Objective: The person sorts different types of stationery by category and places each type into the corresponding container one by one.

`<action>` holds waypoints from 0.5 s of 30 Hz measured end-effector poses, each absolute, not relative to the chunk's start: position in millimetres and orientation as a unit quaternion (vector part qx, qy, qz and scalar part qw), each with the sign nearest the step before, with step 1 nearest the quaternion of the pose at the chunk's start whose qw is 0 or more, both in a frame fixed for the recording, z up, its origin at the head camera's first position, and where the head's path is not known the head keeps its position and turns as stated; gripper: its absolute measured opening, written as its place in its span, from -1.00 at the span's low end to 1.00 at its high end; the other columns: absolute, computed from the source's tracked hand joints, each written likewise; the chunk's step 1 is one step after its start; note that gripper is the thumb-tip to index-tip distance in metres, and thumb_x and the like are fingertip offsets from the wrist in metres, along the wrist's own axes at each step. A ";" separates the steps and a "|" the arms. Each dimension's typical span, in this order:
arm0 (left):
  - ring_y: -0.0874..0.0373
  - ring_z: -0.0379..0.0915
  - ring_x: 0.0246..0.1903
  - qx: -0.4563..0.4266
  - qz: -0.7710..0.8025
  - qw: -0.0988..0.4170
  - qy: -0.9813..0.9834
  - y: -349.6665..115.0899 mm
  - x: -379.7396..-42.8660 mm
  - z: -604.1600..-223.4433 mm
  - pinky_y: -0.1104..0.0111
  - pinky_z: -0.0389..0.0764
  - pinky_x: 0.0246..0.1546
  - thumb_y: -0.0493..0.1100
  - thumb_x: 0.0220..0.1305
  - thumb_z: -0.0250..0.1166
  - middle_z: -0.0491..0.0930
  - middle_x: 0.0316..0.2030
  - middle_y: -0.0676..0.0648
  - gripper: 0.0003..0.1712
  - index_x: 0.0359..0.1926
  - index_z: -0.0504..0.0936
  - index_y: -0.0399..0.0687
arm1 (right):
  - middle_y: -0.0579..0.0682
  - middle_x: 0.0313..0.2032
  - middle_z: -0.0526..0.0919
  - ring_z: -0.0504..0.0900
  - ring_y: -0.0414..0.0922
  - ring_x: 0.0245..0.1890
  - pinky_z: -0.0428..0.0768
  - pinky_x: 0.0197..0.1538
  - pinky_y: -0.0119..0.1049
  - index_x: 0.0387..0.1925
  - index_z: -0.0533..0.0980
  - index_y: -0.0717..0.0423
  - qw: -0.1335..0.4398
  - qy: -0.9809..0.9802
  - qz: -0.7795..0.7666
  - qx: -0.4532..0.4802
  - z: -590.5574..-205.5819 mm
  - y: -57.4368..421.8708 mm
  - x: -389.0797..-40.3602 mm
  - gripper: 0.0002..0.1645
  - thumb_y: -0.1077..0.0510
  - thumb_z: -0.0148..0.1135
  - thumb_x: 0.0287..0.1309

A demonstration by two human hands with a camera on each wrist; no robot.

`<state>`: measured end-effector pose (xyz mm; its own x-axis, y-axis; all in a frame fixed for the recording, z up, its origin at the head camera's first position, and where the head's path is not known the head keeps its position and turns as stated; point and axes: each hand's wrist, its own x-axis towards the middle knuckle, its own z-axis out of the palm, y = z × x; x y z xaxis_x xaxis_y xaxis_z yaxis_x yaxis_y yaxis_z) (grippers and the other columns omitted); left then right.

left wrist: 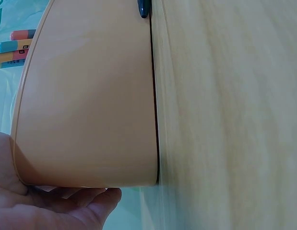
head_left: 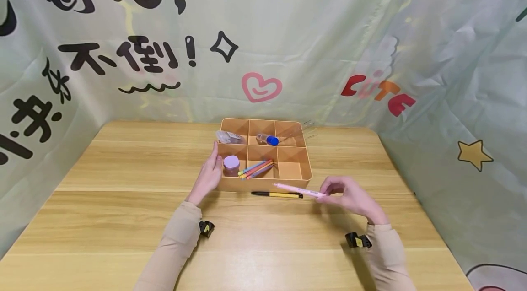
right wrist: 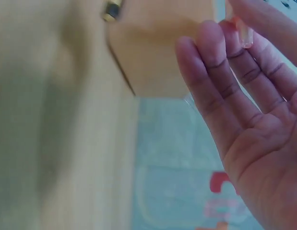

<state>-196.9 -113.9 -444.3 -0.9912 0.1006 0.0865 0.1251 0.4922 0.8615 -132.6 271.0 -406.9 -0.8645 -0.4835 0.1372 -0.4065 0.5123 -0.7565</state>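
An orange-tan compartment organizer (head_left: 263,185) stands on the table. My left hand (head_left: 209,173) holds its left side near the front corner; in the left wrist view, fingers (left wrist: 107,203) lie against the side wall. My right hand (head_left: 347,196) pinches a pink pen (head_left: 298,189) by one end between thumb and fingertips, just in front of the organizer's front right corner. In the right wrist view, the other fingers are extended and only the pen's clear end (right wrist: 245,36) shows. A black and yellow pen (head_left: 277,195) lies along the organizer's front.
Front compartments hold a purple-lidded jar (head_left: 231,164) and several colored pens (head_left: 256,169). Behind are a clear plastic packet (head_left: 229,137), a blue-capped bottle (head_left: 267,139) and a clear item (head_left: 309,130) poking past the right rim. Printed cloth (head_left: 304,53) hangs around the wooden table (head_left: 123,181).
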 end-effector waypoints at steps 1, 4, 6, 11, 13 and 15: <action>-0.28 -0.05 0.54 -0.065 -0.500 0.011 -0.863 -113.9 -197.2 -444.4 -0.04 -0.01 0.58 -0.24 0.61 -0.24 -0.07 0.56 -0.36 -0.34 0.58 -0.21 -0.29 | -0.06 -0.42 0.70 0.63 -0.35 -0.39 0.67 -0.20 -0.41 -0.41 0.63 0.08 0.039 0.871 -0.422 -0.249 -403.9 274.0 -132.4 -0.86 0.31 0.48 0.05; -0.27 -0.08 0.55 -0.065 -0.501 0.006 -0.863 -114.4 -197.9 -444.5 -0.03 -0.04 0.59 -0.23 0.61 -0.25 -0.09 0.57 -0.35 -0.33 0.59 -0.23 -0.29 | -0.08 -0.41 0.71 0.65 -0.34 -0.38 0.67 -0.21 -0.42 -0.39 0.64 0.08 0.013 0.878 -0.422 -0.226 -395.2 281.2 -131.5 -0.87 0.31 0.47 0.07; -0.26 -0.10 0.55 -0.064 -0.503 0.003 -0.862 -114.6 -197.9 -444.1 -0.03 -0.05 0.59 -0.22 0.61 -0.25 -0.11 0.57 -0.34 -0.33 0.59 -0.24 -0.27 | -0.07 -0.42 0.71 0.65 -0.35 -0.38 0.67 -0.21 -0.44 -0.38 0.64 0.10 -0.019 0.878 -0.424 -0.220 -391.0 284.7 -131.8 -0.87 0.32 0.47 0.07; -0.26 -0.10 0.56 -0.065 -0.504 -0.001 -0.861 -114.6 -197.5 -443.4 -0.04 -0.06 0.59 -0.23 0.61 -0.25 -0.11 0.57 -0.34 -0.32 0.59 -0.25 -0.27 | 0.01 -0.41 0.71 0.67 -0.39 -0.36 0.68 -0.17 -0.55 -0.37 0.63 0.26 -0.130 0.846 -0.460 -0.236 -387.3 289.6 -136.8 -0.82 0.52 0.41 0.00; -0.26 -0.10 0.56 -0.066 -0.503 0.000 -0.862 -114.5 -197.7 -443.5 -0.03 -0.06 0.59 -0.23 0.61 -0.25 -0.11 0.57 -0.35 -0.32 0.59 -0.25 -0.27 | 0.03 -0.40 0.71 0.68 -0.40 -0.35 0.68 -0.14 -0.57 -0.37 0.63 0.30 -0.167 0.829 -0.474 -0.245 -387.1 290.5 -139.5 -0.80 0.57 0.38 -0.01; -0.26 -0.10 0.55 -0.068 -0.502 0.001 -0.862 -114.4 -198.1 -443.6 -0.03 -0.06 0.59 -0.23 0.61 -0.25 -0.10 0.57 -0.35 -0.33 0.59 -0.25 -0.28 | 0.03 -0.39 0.70 0.68 -0.42 -0.34 0.67 -0.13 -0.58 -0.37 0.63 0.32 -0.199 0.817 -0.481 -0.247 -386.3 290.3 -141.4 -0.83 0.56 0.37 0.02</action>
